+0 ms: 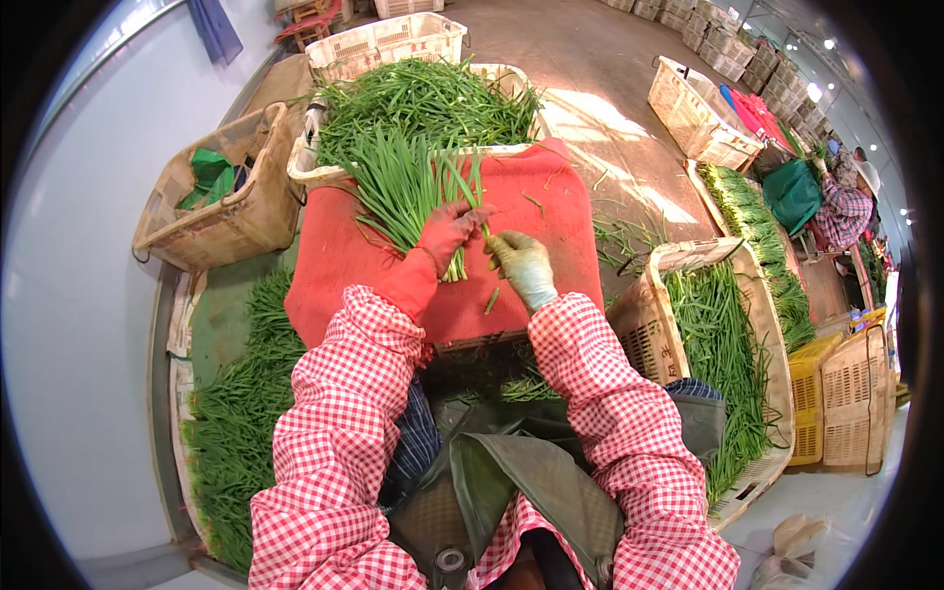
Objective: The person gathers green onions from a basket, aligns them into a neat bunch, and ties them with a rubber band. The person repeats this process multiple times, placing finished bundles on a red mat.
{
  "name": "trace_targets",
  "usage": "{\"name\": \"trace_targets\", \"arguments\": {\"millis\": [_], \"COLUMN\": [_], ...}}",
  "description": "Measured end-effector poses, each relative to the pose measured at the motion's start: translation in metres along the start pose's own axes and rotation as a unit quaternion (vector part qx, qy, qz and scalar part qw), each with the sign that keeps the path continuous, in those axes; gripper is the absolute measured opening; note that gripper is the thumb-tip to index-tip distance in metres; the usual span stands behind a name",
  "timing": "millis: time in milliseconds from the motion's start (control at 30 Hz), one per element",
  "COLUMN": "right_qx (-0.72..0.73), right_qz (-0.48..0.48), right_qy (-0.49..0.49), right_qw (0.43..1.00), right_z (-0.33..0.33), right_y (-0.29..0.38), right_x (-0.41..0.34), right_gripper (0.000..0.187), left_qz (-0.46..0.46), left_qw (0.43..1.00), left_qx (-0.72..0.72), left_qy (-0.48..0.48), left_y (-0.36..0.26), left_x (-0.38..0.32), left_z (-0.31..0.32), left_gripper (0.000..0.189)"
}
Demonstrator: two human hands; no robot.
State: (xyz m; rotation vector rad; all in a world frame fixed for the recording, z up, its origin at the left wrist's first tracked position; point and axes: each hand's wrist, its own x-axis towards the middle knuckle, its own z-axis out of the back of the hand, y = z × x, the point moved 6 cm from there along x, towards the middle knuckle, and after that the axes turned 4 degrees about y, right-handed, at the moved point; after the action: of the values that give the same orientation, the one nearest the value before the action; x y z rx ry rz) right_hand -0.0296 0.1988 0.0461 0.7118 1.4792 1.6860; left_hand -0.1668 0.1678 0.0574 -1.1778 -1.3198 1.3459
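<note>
My left hand (451, 234), in a red glove, is closed around a bunch of green garlic chives (402, 188). Their leaves fan away from me, and the pale cut ends show below the hand. A few separate stalks (466, 181) stand out at the bunch's right side. My right hand (522, 262), in a stained whitish glove, pinches the lower end of those stalks close to my left fingertips. Both hands are over a red cloth (346, 243) spread before me. A short green scrap (492, 300) lies on the cloth near my right hand.
Loose chives fill a white crate (304, 166) behind the cloth. Another chive-filled crate (774, 413) stands at my right, and chives lie in rows (243, 413) at my left. A crate with a green bag (221, 228) is by the wall. A co-worker (844, 210) sits far right.
</note>
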Motion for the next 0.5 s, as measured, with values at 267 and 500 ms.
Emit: {"name": "trace_targets", "arguments": {"millis": [267,500], "right_qx": [-0.252,-0.254], "right_qz": [0.04,-0.063], "right_qy": [-0.029,0.13], "right_qw": [0.966,0.956], "right_z": [0.032,0.051], "right_y": [-0.023,-0.055], "right_x": [-0.06,-0.155], "right_gripper": [0.025,0.04], "left_qz": [-0.041,0.106], "left_qw": [0.984,0.949], "left_qx": [-0.075,0.235], "left_qy": [-0.158,-0.181], "left_y": [0.009,0.049], "left_x": [0.025,0.016], "left_z": [0.065,0.105], "left_gripper": [0.043,0.048]}}
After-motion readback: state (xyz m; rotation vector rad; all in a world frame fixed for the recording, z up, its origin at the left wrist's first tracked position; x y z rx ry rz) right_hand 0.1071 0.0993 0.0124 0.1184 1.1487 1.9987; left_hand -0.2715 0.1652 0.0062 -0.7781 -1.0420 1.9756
